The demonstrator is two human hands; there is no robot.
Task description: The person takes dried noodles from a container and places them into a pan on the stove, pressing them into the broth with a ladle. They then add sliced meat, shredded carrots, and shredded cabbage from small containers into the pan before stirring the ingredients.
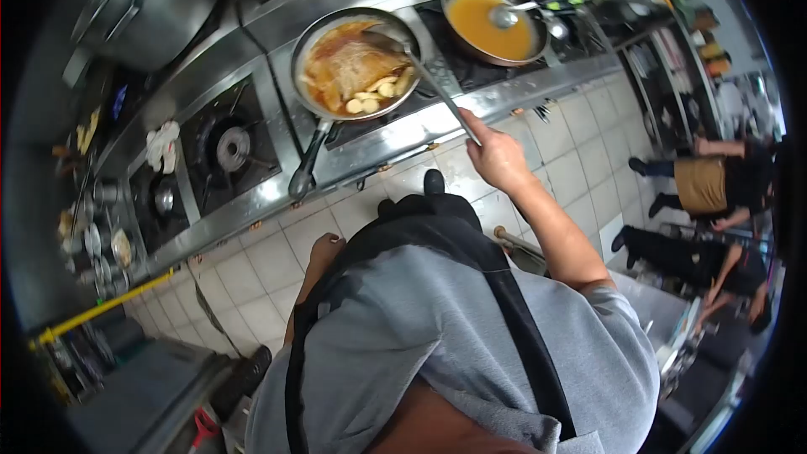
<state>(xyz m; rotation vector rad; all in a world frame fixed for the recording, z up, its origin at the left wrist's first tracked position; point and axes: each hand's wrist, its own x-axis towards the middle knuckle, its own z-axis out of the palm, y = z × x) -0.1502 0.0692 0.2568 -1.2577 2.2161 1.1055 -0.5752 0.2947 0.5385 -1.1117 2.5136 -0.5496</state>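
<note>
- My right hand point(498, 155): fingers wrapped around the upper shaft of a long-handled metal utensil point(435, 84); whether its head is a spatula's or a ladle's I cannot tell.
- My left hand point(326, 245): low beside my body, away from the pan; it appears loosely curled, but I cannot tell how far its fingers are open or whether they hold anything.
- Frying pan point(298, 82): on the stove point(277, 188) before me, containing brown sauce point(340, 50) and, towards the near right rim, pale slices point(367, 102). The utensil's head rests among the contents, its shaft crossing the rim.
- Pan handle point(312, 160): unheld, pointing towards the stove's front edge. A knock from my body or left arm could swing the pan and slop sauce.
- Rim hazard: a hard push of the utensil to the right could send slices over; leaning on the shaft could tilt the pan.
- Second pan point(448, 34), farther right: orange-yellow liquid point(479, 21) with a ladle point(504, 16) in it. A wide rightward sweep could catch this pan and spill it.
</note>
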